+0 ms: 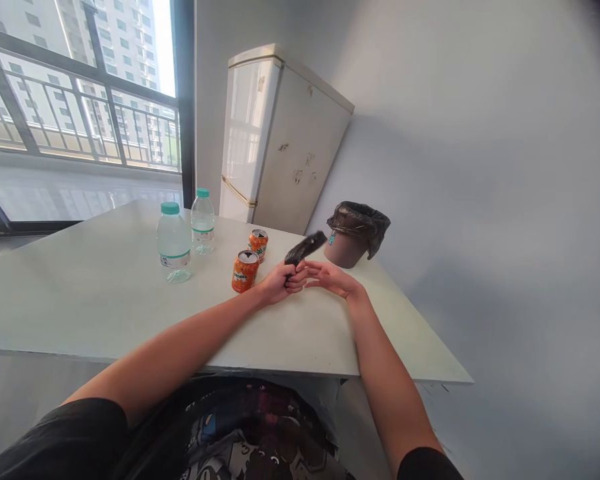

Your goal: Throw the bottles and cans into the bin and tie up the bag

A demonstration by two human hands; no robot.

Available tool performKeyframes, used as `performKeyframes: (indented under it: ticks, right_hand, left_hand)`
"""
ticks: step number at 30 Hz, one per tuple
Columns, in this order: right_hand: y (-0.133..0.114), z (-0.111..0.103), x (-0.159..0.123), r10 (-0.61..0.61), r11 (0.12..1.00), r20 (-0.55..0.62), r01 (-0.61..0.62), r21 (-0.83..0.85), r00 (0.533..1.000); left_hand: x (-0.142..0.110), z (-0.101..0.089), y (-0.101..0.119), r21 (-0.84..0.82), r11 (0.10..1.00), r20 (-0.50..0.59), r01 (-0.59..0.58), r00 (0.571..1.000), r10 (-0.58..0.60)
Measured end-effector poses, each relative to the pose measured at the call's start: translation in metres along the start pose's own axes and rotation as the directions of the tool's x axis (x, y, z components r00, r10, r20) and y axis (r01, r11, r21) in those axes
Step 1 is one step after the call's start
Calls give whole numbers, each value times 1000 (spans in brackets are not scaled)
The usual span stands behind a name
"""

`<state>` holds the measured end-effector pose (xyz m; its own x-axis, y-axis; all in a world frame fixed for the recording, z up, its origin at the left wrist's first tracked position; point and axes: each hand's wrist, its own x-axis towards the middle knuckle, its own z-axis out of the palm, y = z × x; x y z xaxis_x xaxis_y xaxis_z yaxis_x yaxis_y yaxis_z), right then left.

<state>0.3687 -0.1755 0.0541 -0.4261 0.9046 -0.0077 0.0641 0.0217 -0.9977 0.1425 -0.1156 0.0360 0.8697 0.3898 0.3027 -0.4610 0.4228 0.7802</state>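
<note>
Black bundle point(304, 249) — long axis rightward, up

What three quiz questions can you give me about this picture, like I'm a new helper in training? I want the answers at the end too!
1. Which hand is wrapped around the long, thin strip of crumpled black plastic?

2. True or false: in the picture, the two clear plastic bottles with green caps stand to the left of the two orange metal cans.

3. Fill in the blank: a black plastic bag hangs over the rim of the round, grey-brown ____.

Key:
1. The left hand.
2. True.
3. Bin.
</note>
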Motion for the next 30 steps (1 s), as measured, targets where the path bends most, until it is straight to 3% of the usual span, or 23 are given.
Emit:
performKeyframes:
  ticks: [2, 5, 8, 11, 19, 23, 25, 28, 30]
  right_hand:
    - [4, 11, 6, -13, 999, 120, 8, 47, 993]
    - [7, 31, 16, -120, 983, 120, 101, 151, 986]
    - [5, 48, 23, -187, 979, -5, 187, 85, 982]
    - [2, 56, 25, -152, 988, -111, 153, -2, 982]
    - [11, 46, 30, -169, 985, -368, 171, -27, 914]
    - [14, 38, 33, -186, 976, -495, 216, 4, 849]
    - [16, 34, 35, -200, 965, -579, 261, 23, 790]
    - [22, 27, 41, -317, 944, -687, 290, -159, 654]
    - [25, 24, 42, -415, 909, -683, 238, -342, 601]
  left_hand:
    - [1, 2, -4, 41, 999, -26, 9, 1000, -8]
    - [2, 5, -14, 98, 982, -28, 162, 987, -160]
    - [4, 6, -26, 126, 949, -13, 288, 957, -289]
    - [6, 4, -31, 137, 925, -6, 355, 934, -357]
    - [7, -1, -14, 123, 901, -11, 417, 908, -419]
    - [8, -2, -14, 120, 873, 16, 473, 878, -478]
    - [9, -3, -15, 110, 860, 43, 498, 862, -504]
    - [9, -5, -15, 95, 857, 64, 506, 856, -512]
    - [9, -6, -15, 84, 859, 67, 505, 857, -510]
